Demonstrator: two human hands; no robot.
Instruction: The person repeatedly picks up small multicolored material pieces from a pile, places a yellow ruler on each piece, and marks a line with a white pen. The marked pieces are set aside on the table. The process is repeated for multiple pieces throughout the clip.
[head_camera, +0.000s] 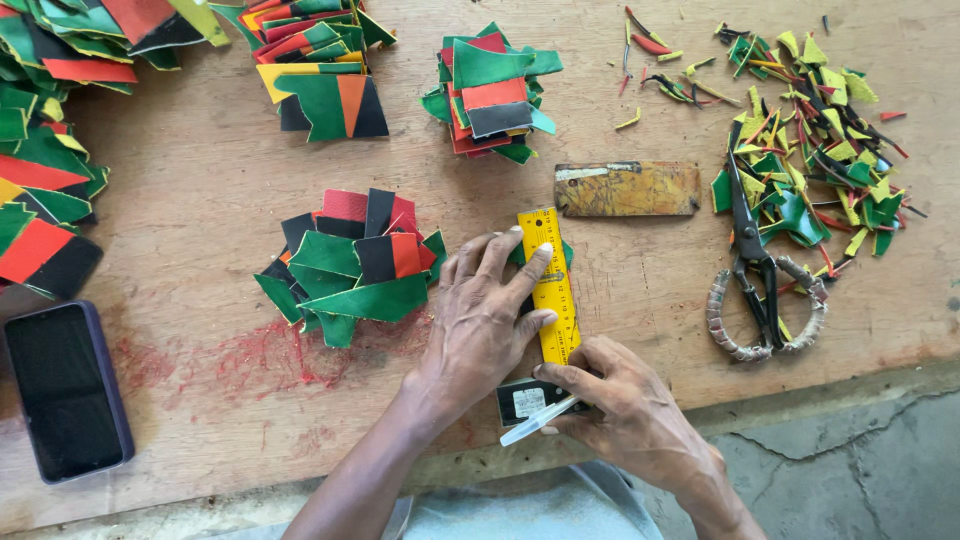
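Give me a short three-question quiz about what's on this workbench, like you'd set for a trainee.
1. True or false: the person's left hand presses flat on the yellow ruler.
2. What does the right hand grip? A) a clear plastic pen B) a paintbrush C) a hammer
3. Which thing lies at the wooden table's left edge: the black metal scissors with wrapped handles or the dark smartphone?

Key: 1 true; 2 A; 3 the smartphone.
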